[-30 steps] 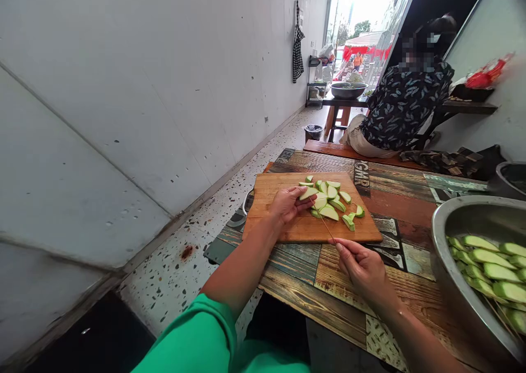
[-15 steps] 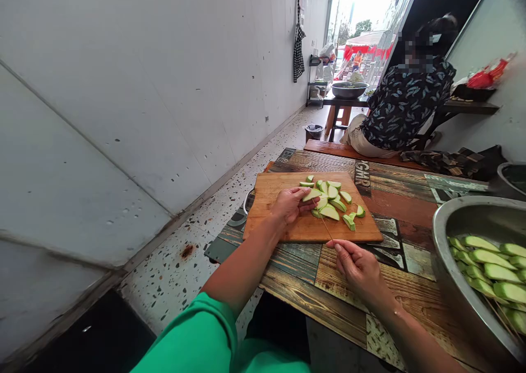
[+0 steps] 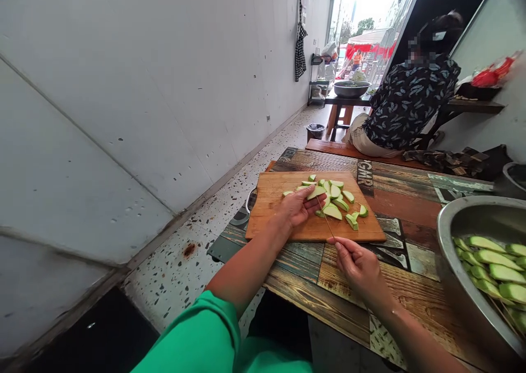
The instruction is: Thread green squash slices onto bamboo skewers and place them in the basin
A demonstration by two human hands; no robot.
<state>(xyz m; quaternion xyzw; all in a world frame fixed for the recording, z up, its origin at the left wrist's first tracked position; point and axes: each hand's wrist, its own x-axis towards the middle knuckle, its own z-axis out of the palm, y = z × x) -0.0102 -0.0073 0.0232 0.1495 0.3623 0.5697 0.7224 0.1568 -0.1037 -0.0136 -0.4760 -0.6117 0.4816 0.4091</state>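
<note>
My left hand (image 3: pixel 302 206) pinches a pale green vegetable slice with a green rind (image 3: pixel 316 192) over the cutting board (image 3: pixel 267 198). A thin skewer (image 3: pixel 327 219) runs from that slice down to my right hand (image 3: pixel 355 260), whose thumb and fingers close on its lower end. Whether the tip has pierced the slice is hard to make out. Several more vegetable slices (image 3: pixel 332 212) lie loosely piled on the board, just beyond my left hand.
A large metal bowl (image 3: pixel 446 236) at the right holds many slices and some skewers. The board rests on a patterned wooden table (image 3: pixel 394 198). Ahead, a person in a dark patterned shirt (image 3: pixel 411 104) sits on a bench (image 3: pixel 329 147). A white wall (image 3: pixel 164 88) stands at left.
My left hand has turned slightly, with the slice now nearer the skewer's tip. Another slice shows on the board behind the hand. My right hand stays nearly in place.
</note>
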